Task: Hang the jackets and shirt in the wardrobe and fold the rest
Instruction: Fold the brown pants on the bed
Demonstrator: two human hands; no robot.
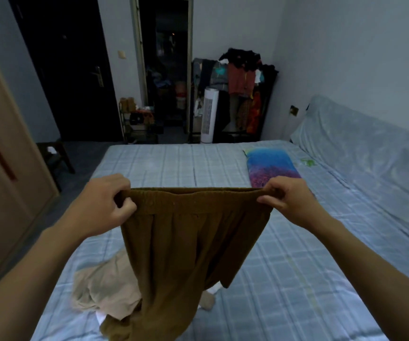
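Observation:
Brown trousers (pixel 186 244) with an elastic waistband hang in the air above the bed (pixel 284 279), stretched out flat by the waist. My left hand (pixel 107 205) grips the waistband's left end and my right hand (pixel 287 200) grips its right end. The legs drop down to the bedsheet at the bottom of the view. A crumpled beige garment (pixel 105 289) lies on the bed at the lower left, partly hidden behind the trousers, with a bit of white cloth (pixel 100 317) under it.
A colourful blue and purple pillow (pixel 271 166) lies at the bed's far right by a covered headboard (pixel 370 148). A wooden wardrobe (pixel 4 173) stands at the left. A clothes rack (pixel 237 94), white tower fan (pixel 209 114) and dark doors (pixel 70 70) are beyond the bed.

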